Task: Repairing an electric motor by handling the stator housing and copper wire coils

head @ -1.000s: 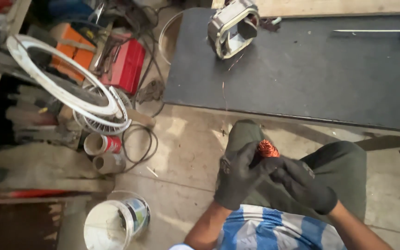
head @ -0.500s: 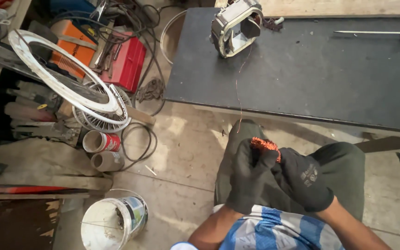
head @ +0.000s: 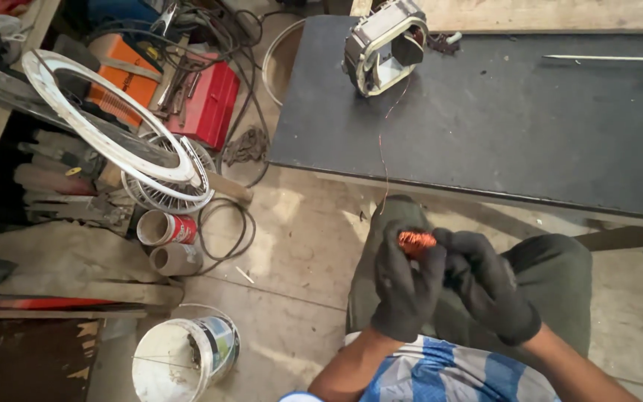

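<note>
Cluttered workshop floor lies below the dark bench (head: 530, 134), where a thin copper wire (head: 382, 160) runs from the metal stator core (head: 385, 45) down to the small copper coil (head: 416, 240) pinched between both gloved hands' fingers (head: 440, 257), best wound under steady tension.

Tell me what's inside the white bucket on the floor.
The white bucket holds pale residue and a thin wire or stick across its mouth; its near wall hides the bottom.

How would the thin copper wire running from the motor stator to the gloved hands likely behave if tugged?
The copper wire hangs in a loose curve, so it is probably floppy and light. It looks hair-thin, so it may kink or snap. The stator looks heavy and would probably not shift.
</note>
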